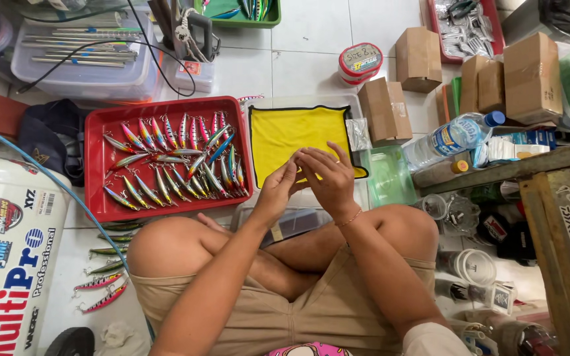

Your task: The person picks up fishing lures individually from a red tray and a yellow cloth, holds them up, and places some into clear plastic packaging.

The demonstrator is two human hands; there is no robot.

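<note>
Fishing lures point(173, 161) fill the red tray point(97, 207); both hands' grip, left hand point(277, 191), right hand point(328, 178), indiscernible.

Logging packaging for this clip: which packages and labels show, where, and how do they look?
Cardboard boxes: top right floor, plain brown.
Round tin: top centre, red rim, white label.
Water bottle: right of yellow cloth, clear, blue cap and label.
White tub: far left, coloured stickers.

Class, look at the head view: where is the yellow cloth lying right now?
The yellow cloth lies centre frame, just right of the red tray of fishing lures, beyond both hands.
</note>
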